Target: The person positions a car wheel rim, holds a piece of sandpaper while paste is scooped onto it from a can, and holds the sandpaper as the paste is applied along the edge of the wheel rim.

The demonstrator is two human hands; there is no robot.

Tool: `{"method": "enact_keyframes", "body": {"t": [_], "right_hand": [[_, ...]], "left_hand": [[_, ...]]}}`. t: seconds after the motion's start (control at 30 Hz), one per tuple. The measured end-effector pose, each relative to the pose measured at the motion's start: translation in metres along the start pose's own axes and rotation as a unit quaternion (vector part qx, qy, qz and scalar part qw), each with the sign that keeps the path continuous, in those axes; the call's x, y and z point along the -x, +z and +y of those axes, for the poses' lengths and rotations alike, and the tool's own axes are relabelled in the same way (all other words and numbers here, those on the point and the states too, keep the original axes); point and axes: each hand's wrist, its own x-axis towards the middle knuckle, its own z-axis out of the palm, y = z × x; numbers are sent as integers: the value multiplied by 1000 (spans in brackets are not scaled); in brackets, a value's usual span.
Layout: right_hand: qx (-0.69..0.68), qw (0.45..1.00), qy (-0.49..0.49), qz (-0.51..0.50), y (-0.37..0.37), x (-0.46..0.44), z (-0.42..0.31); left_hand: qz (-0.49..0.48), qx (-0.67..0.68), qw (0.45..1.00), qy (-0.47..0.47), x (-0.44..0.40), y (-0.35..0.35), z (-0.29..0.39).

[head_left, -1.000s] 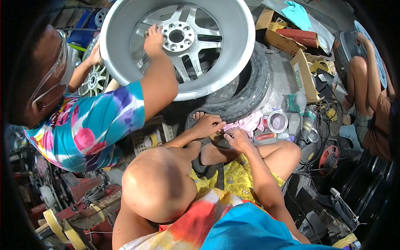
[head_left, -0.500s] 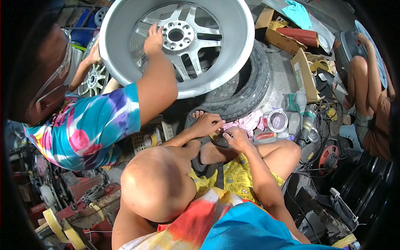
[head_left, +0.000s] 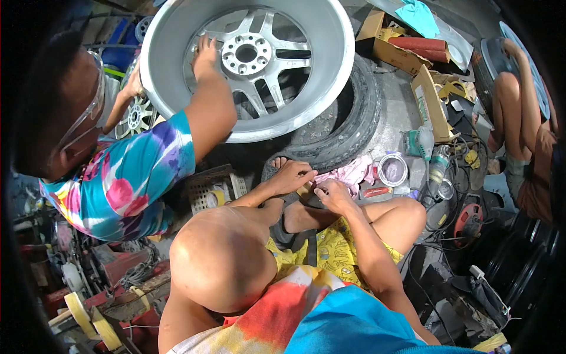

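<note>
My left hand rests just in front of my foot, its fingers bent and drawn together. Close on its right is my right hand, with curled fingers pressed together. A small tan patch shows between the two hands; what it is, and whether my fingers hold it, I cannot make out. Beyond my fingers lies a crumpled pink cloth, near an open tin with greyish stuff inside. A black tyre lies flat past my hands, under a large silver wheel rim.
On the left a co-worker in a tie-dye shirt has both hands at the rim. Cardboard boxes, cables and a spray gun crowd the right. Another person sits at far right with a wheel. A plastic basket stands left of my hands.
The co-worker's hand has shifted left across the rim's spokes, and the rim sits slightly further left. My own hands have hardly moved.
</note>
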Motion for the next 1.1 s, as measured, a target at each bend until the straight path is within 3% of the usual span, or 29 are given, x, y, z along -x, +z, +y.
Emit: {"method": "enact_keyframes", "body": {"t": [0.73, 0.93, 1.1], "right_hand": [[-15, 1000, 23, -14, -12, 5, -16], [-5, 1000, 24, -15, -14, 7, -21], [3, 1000, 3, -3, -8, 5, -15]], "left_hand": [[13, -11, 1000, 18, 3, 1, 4], [5, 47, 999, -1, 6, -2, -4], [-19, 129, 987, -96, 7, -4, -5]]}}
